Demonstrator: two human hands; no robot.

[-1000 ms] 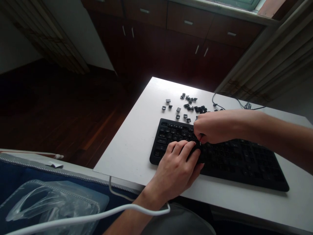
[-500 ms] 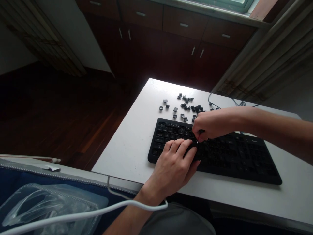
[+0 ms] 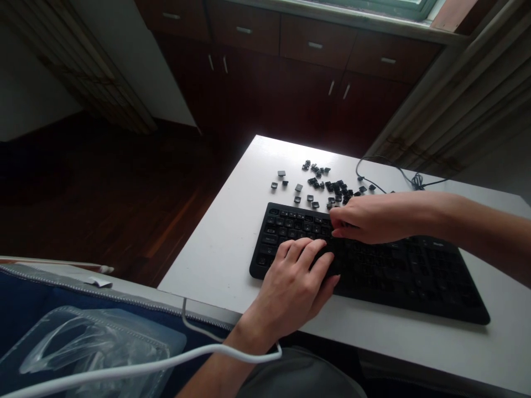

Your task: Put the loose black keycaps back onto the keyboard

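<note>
Head view: black keyboard (image 3: 400,279) on the white table (image 3: 213,246), left hand (image 3: 292,283) loosely spread on its left part; right hand (image 3: 360,218) curled over far keys (image 3: 317,229), its grip hidden. Loose keycaps (image 3: 338,186) lie beyond. Key-by-key work seems in hand, next needing a precise pinch.

One keyboard (image 3: 385,282), two hands (image 3: 296,284) (image 3: 365,219), over twenty keycaps (image 3: 281,173)

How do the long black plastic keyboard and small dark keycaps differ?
The long black plastic keyboard is one broad slab; the small dark plastic keycaps are separate pieces. The keyboard lies under the bare left hand; the keycaps lie beyond, scattered. Both rest on the white table.
</note>
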